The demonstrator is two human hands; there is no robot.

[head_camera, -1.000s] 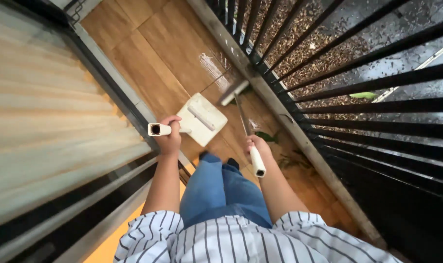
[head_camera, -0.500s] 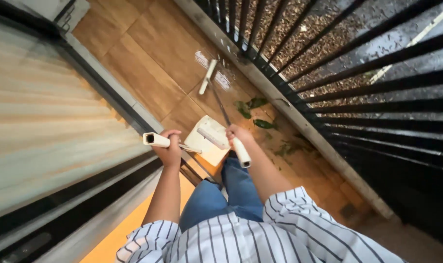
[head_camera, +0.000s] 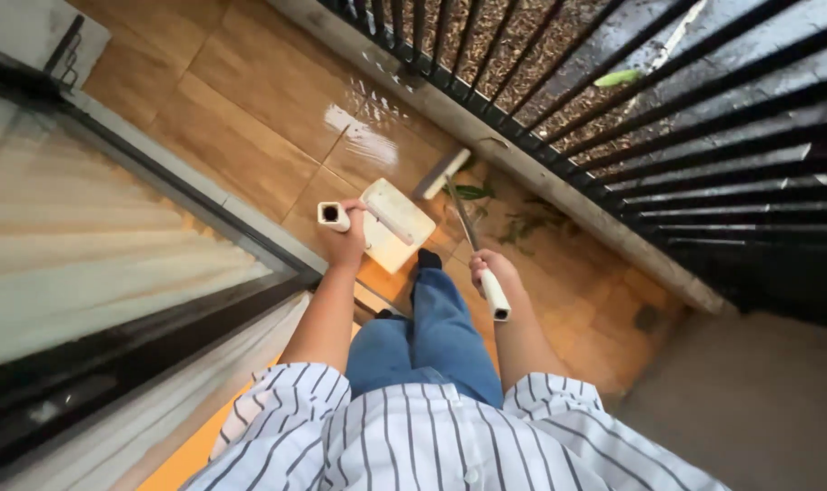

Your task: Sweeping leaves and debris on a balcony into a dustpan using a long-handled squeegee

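Hands grip dustpan handle point(head_camera: 333, 215) and broom handle point(head_camera: 493, 293), arms extended downward.

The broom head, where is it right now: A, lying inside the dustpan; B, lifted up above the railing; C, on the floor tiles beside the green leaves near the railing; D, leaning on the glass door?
C: the broom head rests on the brown floor tiles next to the green leaves, just beyond the dustpan and short of the black railing.
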